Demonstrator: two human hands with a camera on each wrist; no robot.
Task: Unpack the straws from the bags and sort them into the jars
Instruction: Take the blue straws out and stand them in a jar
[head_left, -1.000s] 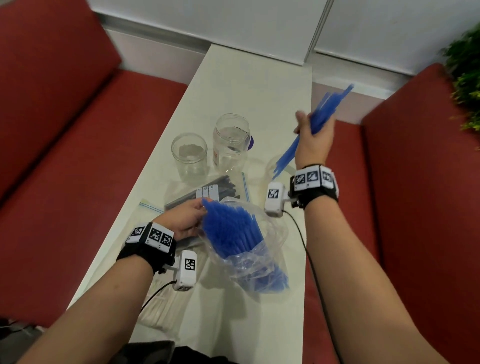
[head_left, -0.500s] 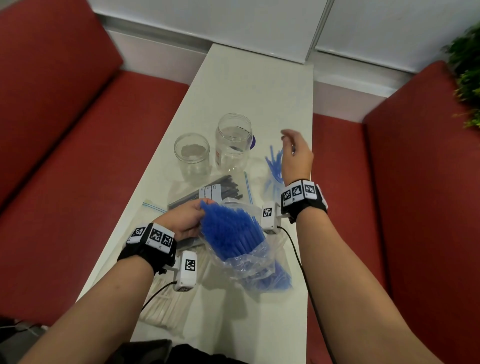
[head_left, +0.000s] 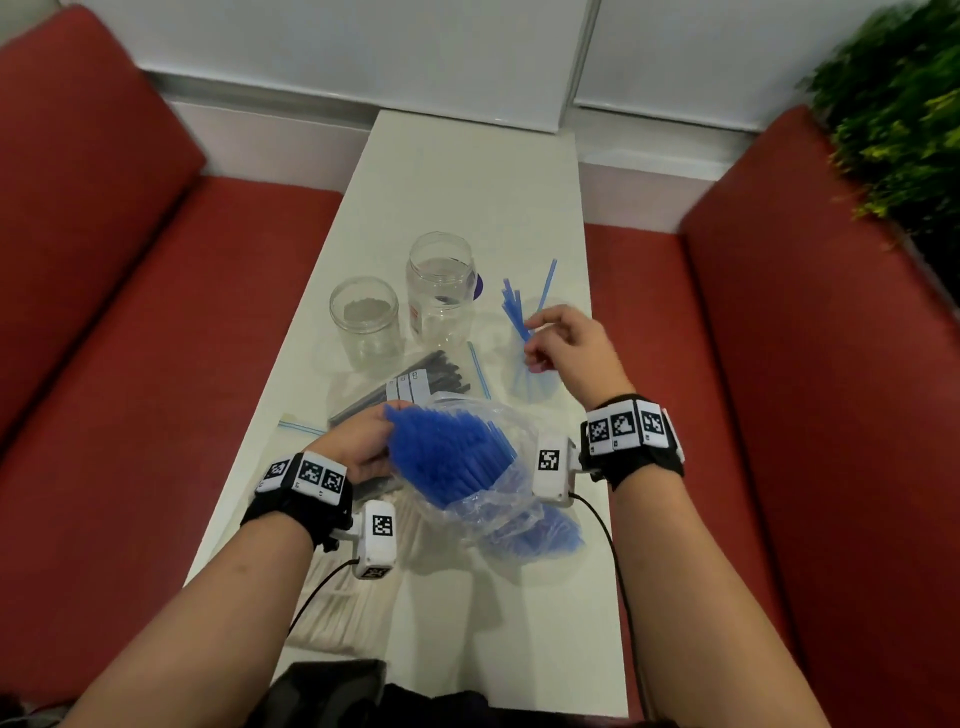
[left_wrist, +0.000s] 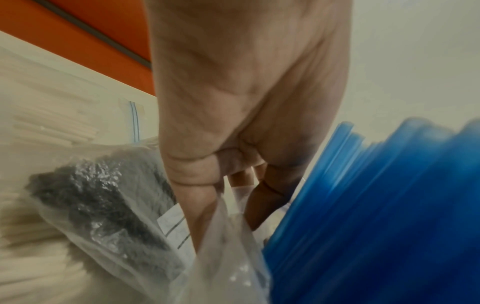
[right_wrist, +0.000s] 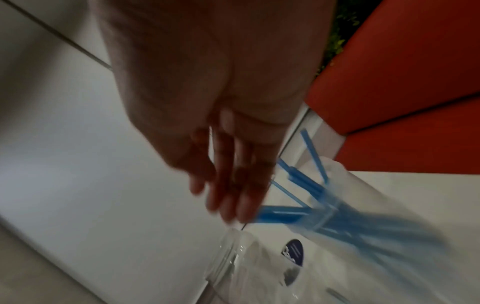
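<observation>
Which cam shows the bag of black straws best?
Head view: the clear bag of black straws lies whole on the white table, white label visible. Left wrist shows only its crinkled near end, blurred. Right wrist does not show it.

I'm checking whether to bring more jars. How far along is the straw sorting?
Barely started. A few blue straws stand in the right-hand jar. The left hand holds the open bag of blue straws, still nearly full. The black straw bag is unopened, and two jars hold no straws.
</observation>
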